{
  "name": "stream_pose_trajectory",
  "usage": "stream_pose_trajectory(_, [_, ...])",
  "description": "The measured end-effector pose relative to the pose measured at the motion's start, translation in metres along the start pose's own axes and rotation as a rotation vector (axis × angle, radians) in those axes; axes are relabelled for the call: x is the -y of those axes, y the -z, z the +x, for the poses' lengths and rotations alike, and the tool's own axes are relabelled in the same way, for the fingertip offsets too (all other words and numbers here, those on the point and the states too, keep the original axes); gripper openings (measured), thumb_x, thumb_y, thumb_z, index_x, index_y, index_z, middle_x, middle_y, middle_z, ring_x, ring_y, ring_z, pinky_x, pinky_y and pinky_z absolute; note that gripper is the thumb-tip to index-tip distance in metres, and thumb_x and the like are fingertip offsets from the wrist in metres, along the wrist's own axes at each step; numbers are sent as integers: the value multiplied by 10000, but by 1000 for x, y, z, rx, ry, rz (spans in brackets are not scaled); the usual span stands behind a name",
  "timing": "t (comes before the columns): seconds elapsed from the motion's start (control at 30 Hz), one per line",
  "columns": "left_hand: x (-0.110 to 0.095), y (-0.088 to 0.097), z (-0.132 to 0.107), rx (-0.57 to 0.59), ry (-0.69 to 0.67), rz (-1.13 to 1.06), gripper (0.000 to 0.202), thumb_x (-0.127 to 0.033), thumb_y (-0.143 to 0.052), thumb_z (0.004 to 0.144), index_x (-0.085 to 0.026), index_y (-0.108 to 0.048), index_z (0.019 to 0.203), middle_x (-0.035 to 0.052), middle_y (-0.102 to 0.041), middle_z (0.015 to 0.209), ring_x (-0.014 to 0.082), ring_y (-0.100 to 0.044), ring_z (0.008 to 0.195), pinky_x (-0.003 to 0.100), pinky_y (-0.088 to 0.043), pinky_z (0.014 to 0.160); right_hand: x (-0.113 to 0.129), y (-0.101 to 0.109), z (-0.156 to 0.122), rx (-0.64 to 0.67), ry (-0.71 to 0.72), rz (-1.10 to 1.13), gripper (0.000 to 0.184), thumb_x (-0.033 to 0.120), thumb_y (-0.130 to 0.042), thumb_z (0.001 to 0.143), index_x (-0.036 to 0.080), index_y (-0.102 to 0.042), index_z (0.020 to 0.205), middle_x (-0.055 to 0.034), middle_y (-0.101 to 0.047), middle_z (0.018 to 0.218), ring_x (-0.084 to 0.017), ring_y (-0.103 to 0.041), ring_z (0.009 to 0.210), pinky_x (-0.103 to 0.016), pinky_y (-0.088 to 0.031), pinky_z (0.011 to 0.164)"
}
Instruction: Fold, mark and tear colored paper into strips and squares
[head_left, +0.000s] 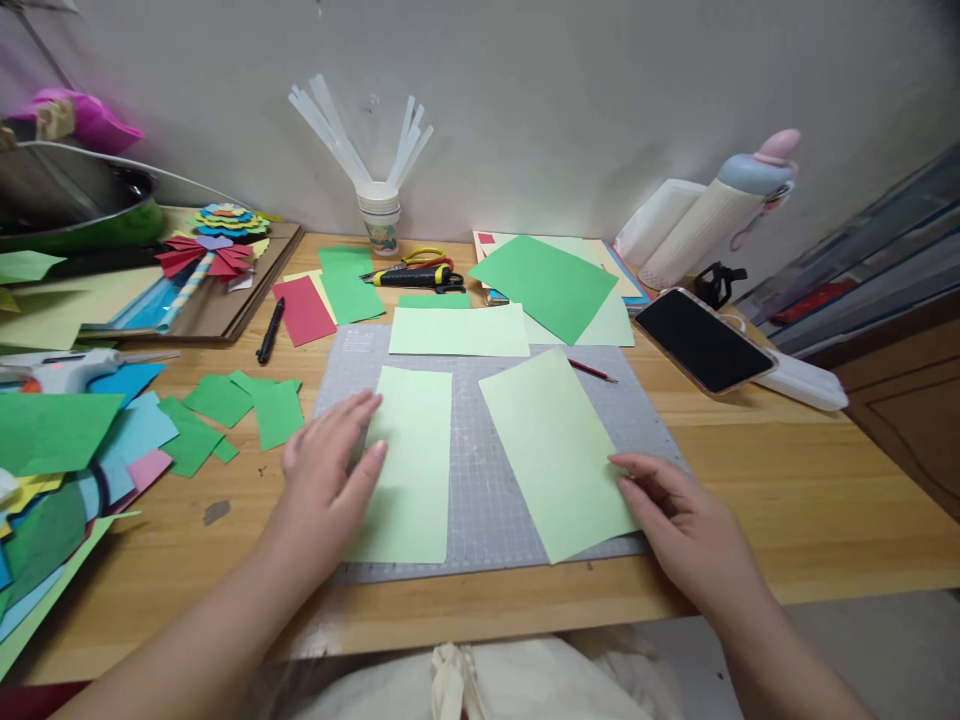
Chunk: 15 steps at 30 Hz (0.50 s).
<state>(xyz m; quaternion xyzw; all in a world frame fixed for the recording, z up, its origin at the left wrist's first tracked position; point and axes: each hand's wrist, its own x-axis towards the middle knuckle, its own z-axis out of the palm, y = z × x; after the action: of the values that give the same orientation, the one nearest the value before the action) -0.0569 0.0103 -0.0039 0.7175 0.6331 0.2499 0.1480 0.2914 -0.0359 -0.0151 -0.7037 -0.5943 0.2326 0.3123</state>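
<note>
My left hand (pixel 330 470) hovers at the left edge of a narrow pale green paper strip (pixel 412 470), its fingers apart; whether the fingertips touch the paper is unclear. My right hand (pixel 686 525) pinches the right edge of a wider pale green paper sheet (pixel 559 460), which sits at an angle. Both papers are over a grey cutting mat (pixel 480 520). Another pale green strip (pixel 459 330) lies crosswise at the mat's far edge. Close to the angled sheet's top is a dark red pencil (pixel 592 371).
Green paper scraps (pixel 277 410) and coloured sheets crowd the left, beside a glue gun (pixel 67 370). At the back stand a paper cup (pixel 380 222) with white sticks, a utility knife (pixel 412 275) and a green sheet (pixel 547 285). A phone (pixel 705 340) and bottle (pixel 712 220) are right.
</note>
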Motion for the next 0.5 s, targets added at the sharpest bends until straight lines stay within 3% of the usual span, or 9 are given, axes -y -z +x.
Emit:
stream_pose_trajectory(0.1, [2, 11, 13, -34, 218, -190, 436, -472, -459, 876, -308, -551, 1269, 47, -549, 1379, 291, -462, 1310, 530, -343, 1103, -8, 12, 13, -54, 7, 20, 261, 394, -543, 863, 264, -734, 985, -62, -690, 1151, -259, -617, 1096, -429, -471, 974])
stream_pose_trajectory(0.2, [-4, 18, 21, 24, 296, -280, 468, -486, -487, 854, -301, -549, 1280, 59, -569, 1342, 292, -562, 1184, 483, -471, 984, -6, 22, 26, -49, -37, 110, 243, 377, -584, 832, 284, -761, 969, -49, -695, 1175, -265, -608, 1144, -446, -457, 1015])
stream_pose_trajectory(0.27, [-11, 18, 23, 43, 229, -233, 504, -486, -498, 845, -284, -527, 1306, 75, -562, 1343, 289, -584, 1137, 455, -508, 922, -2, 26, 36, -38, -56, 186, 227, 360, -628, 793, 295, -769, 959, -44, -703, 1168, -270, -608, 1151, -441, -463, 1014])
stream_pose_trajectory(0.4, [-15, 5, 30, 80, 28, -62, 584, -459, -513, 833, -248, -441, 1374, 95, -497, 1406, 306, -447, 1300, 516, -392, 1056, 0, 27, 72, -4, -129, 343, 259, 319, -692, 740, 293, -761, 988, -48, -716, 1150, -273, -620, 1132, -443, -473, 989])
stream_pose_trajectory(0.5, [-10, -6, 36, 53, 23, 51, 589, -433, -491, 847, -219, -410, 1390, 116, -475, 1418, 317, -399, 1331, 562, -329, 1081, -4, 25, 117, -103, -142, 523, 318, 322, -668, 763, 262, -715, 1072, -81, -722, 1115, -263, -681, 980, -451, -543, 846])
